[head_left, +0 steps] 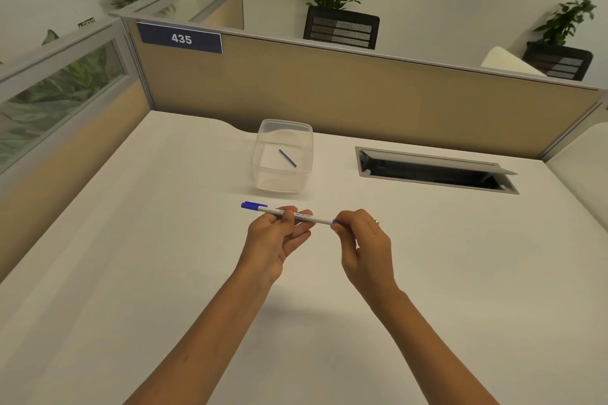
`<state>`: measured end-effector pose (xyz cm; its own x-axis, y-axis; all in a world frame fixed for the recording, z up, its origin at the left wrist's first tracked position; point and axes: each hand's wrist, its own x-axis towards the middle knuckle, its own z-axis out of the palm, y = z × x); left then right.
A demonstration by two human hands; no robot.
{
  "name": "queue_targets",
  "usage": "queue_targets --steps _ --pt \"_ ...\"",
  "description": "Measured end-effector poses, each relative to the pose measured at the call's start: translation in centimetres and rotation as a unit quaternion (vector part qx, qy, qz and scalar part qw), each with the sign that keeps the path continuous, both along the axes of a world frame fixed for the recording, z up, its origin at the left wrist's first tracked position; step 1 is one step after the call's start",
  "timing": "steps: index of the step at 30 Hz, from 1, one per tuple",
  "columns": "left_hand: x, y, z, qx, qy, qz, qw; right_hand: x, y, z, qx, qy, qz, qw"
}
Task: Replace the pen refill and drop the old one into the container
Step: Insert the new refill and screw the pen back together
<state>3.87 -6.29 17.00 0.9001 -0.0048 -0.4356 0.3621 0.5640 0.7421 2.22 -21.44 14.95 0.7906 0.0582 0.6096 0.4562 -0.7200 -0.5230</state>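
White-barrelled pen (297, 215), one, with blue cap at its left end and small printed lettering along the barrel; held level above the white desk (131, 273). Left hand (274, 240) pinched the barrel near mid-length between thumb and fingers; right hand (363, 245) pinched the blue tip end, a ring showing on one finger. Clear plastic container (283, 156), one, lidless, stood beyond the hands; it held one thin dark-blue refill (288, 158), lying diagonally on the bottom. Cable hatch (437, 171), one, open, lay right of the container.
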Motion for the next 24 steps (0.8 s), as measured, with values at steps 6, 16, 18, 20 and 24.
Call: queue_targets --steps 6,16,18,20,24 --pt "0.1 0.5 0.1 0.025 -0.021 0.0 0.999 0.1 -0.7 0.0 0.023 0.047 0.039 0.998" --pt "0.0 0.9 -0.4 0.105 -0.089 0.003 0.99 -1.1 0.2 0.7 0.472 0.382 0.072 0.791" --pt "-0.1 0.6 -0.4 0.115 -0.091 0.003 0.989 -0.9 0.4 0.7 0.478 0.386 0.059 0.787" --pt "-0.1 0.3 -0.5 0.12 -0.083 0.006 0.989 -0.7 0.6 0.6 0.449 0.364 0.038 0.815" --pt "-0.1 0.1 -0.7 0.083 -0.043 0.009 0.996 -0.9 0.8 0.0 0.303 0.225 -0.016 0.926"
